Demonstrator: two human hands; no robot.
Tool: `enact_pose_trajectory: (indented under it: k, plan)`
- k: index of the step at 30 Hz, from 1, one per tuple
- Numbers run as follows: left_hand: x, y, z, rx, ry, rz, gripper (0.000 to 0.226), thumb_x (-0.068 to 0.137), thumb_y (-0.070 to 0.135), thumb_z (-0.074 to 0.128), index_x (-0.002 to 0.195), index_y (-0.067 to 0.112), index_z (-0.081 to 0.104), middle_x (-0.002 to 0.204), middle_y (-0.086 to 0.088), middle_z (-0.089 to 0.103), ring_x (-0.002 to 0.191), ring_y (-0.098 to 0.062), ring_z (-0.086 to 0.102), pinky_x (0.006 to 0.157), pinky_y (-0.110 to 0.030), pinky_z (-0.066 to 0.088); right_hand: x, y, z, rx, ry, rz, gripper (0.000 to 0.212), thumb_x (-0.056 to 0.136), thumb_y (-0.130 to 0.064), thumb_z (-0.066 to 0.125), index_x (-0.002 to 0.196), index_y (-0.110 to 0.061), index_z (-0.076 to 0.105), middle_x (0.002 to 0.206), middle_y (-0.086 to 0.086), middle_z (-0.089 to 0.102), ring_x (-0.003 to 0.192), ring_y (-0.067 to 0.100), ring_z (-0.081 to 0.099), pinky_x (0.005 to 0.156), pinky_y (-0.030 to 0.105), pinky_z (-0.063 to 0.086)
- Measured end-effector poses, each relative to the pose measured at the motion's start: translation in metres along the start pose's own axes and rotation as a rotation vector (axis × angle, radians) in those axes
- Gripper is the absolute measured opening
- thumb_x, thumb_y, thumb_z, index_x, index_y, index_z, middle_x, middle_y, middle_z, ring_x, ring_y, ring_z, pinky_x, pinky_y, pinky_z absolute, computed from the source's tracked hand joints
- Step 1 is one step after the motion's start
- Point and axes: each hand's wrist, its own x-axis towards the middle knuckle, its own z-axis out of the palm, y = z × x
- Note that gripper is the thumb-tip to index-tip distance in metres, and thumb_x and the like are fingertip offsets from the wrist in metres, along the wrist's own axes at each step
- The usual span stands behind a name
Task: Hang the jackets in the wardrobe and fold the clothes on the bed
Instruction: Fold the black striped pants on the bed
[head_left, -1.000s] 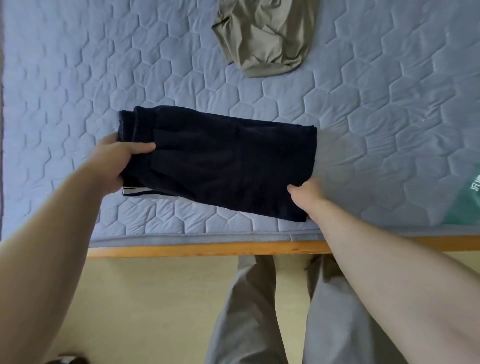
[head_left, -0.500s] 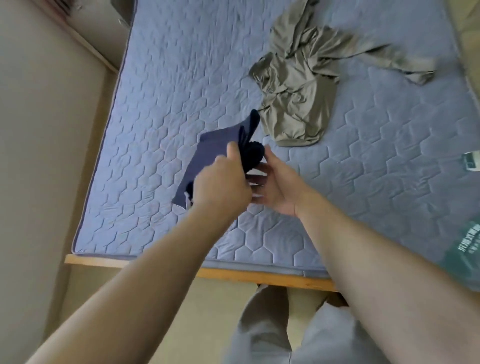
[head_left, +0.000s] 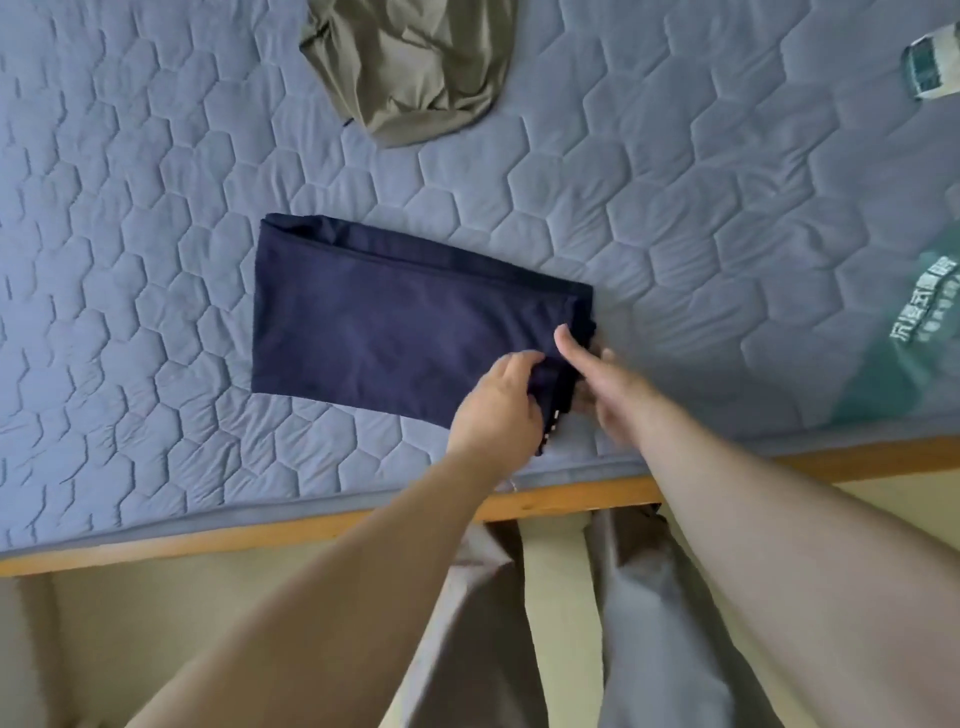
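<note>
Grey trousers are standing against the wooden bed frame. Left hand and right hand are both gripping the right end of the navy garment. Left fingers are curling into the top fabric; right thumb is pressing on top, fingers tucked under the edge. The garment is lying folded flat on the quilted mattress, near its front edge. Olive jacket is lying crumpled farther back, well apart.
</note>
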Motion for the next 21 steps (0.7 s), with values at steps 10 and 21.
enact_pose_trajectory:
  k: [10, 21]
  plan:
    - [0.053, -0.014, -0.024, -0.069, 0.315, -0.355, 0.035, 0.103, 0.022, 0.046, 0.138, 0.020, 0.048, 0.148, 0.002, 0.038, 0.109, -0.027, 0.059, 0.081, -0.035, 0.039, -0.008, -0.012, 0.017, -0.104, 0.224, -0.222, 0.038, 0.078, -0.038, 0.079, 0.106, -0.015, 0.070, 0.095, -0.006, 0.075, 0.088, 0.013, 0.072, 0.085, 0.041, 0.060]
    - [0.091, 0.064, -0.009, -0.411, 0.066, -0.318, 0.027, 0.101, 0.039, 0.053, 0.118, 0.020, 0.062, 0.110, 0.008, 0.066, 0.095, -0.017, 0.061, 0.084, -0.030, 0.045, -0.085, -0.132, -0.088, -0.421, 0.532, -0.268, 0.047, 0.061, -0.054, 0.069, 0.096, -0.023, 0.066, 0.084, -0.003, 0.073, 0.076, 0.024, 0.071, 0.079, 0.046, 0.060]
